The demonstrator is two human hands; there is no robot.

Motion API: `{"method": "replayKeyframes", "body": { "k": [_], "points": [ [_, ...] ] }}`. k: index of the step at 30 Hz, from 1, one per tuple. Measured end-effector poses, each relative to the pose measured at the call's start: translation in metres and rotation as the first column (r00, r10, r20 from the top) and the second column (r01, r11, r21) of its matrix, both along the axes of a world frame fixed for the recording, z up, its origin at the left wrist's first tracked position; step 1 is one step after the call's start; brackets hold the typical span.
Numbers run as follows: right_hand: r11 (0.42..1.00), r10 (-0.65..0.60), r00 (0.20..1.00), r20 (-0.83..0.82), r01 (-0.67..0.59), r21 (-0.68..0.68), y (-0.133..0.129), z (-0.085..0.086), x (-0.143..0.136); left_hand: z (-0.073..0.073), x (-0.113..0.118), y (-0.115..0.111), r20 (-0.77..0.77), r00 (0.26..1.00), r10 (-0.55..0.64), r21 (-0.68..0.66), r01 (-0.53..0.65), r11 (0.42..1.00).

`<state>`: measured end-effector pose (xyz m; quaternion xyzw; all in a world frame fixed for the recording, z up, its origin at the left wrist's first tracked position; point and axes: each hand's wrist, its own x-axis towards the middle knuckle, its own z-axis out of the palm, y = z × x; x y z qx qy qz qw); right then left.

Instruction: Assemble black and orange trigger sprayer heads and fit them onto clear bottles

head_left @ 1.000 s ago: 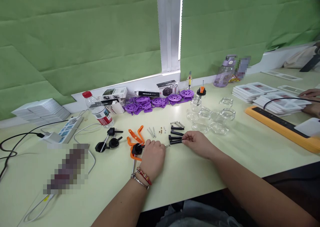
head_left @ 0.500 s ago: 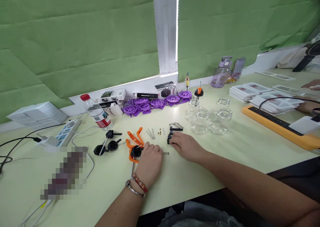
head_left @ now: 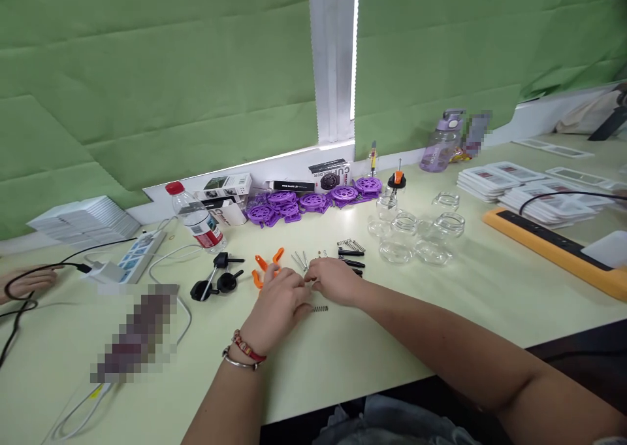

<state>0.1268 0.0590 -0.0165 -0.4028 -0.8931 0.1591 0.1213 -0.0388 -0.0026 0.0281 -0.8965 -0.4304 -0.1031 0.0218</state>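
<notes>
My left hand point(head_left: 280, 301) is closed, its fingers curled over the lower ends of the orange plastic clips point(head_left: 263, 263); whatever it holds is hidden. Against it, my right hand point(head_left: 336, 280) has its fingertips pinched together, and I cannot see what is in them. Just below the hands lies a small spring point(head_left: 320, 308). Thin metal pins point(head_left: 300, 260) and tiny brass bits point(head_left: 319, 253) are beyond the fingertips. Slim black plastic parts point(head_left: 351, 263) lie behind my right hand, with more springs point(head_left: 351, 244) past them. Black knob-like pieces point(head_left: 226, 281) rest to the left.
Purple wheel-shaped parts point(head_left: 313, 202) and boxes point(head_left: 228, 187) line the wall. Clear jars point(head_left: 434, 249) stand right of centre, near an orange power strip point(head_left: 553, 252). A bottle point(head_left: 200, 223), white power strip point(head_left: 142, 255) and cables occupy the left. Another person's hand point(head_left: 32, 280) is at the left edge.
My right hand has moved left from the black parts to meet my left hand. The black piece with a rod under my left hand is now hidden. Another person's hand has appeared at left.
</notes>
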Motion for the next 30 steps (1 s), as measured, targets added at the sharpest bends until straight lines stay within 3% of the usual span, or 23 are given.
{"method": "replayKeyframes", "body": {
  "k": [2,5,10,18,26,28,30],
  "points": [
    [1.0,-0.01,1.0,-0.009,0.01,-0.011,-0.001,0.0,0.0,0.002,-0.006,0.003,0.065,0.989,0.136,0.095,-0.142,0.985],
    [0.999,-0.022,1.0,-0.013,0.021,-0.046,-0.002,0.002,-0.002,0.002,-0.014,0.006,0.162,0.924,0.347,0.199,-0.375,0.905],
    [0.997,-0.035,0.999,-0.032,0.033,-0.069,0.0,0.006,-0.016,-0.004,-0.022,0.011,0.176,0.864,0.471,0.18,-0.499,0.848],
    [0.991,-0.095,0.995,0.026,0.097,-0.09,0.003,0.004,-0.047,-0.007,-0.027,0.012,0.207,0.817,0.538,0.15,-0.57,0.808],
    [0.996,-0.078,0.997,0.027,0.079,-0.034,0.006,-0.005,-0.054,-0.005,-0.028,0.012,0.221,0.802,0.555,0.133,-0.589,0.797],
    [0.997,-0.066,0.997,0.031,0.067,-0.032,0.006,-0.004,-0.053,0.0,-0.027,0.008,0.278,0.832,0.481,0.103,-0.524,0.846],
    [0.998,-0.048,0.998,0.045,0.05,-0.039,0.006,-0.002,-0.053,0.005,-0.023,0.0,0.32,0.9,0.296,0.002,-0.313,0.95]
  ]
}}
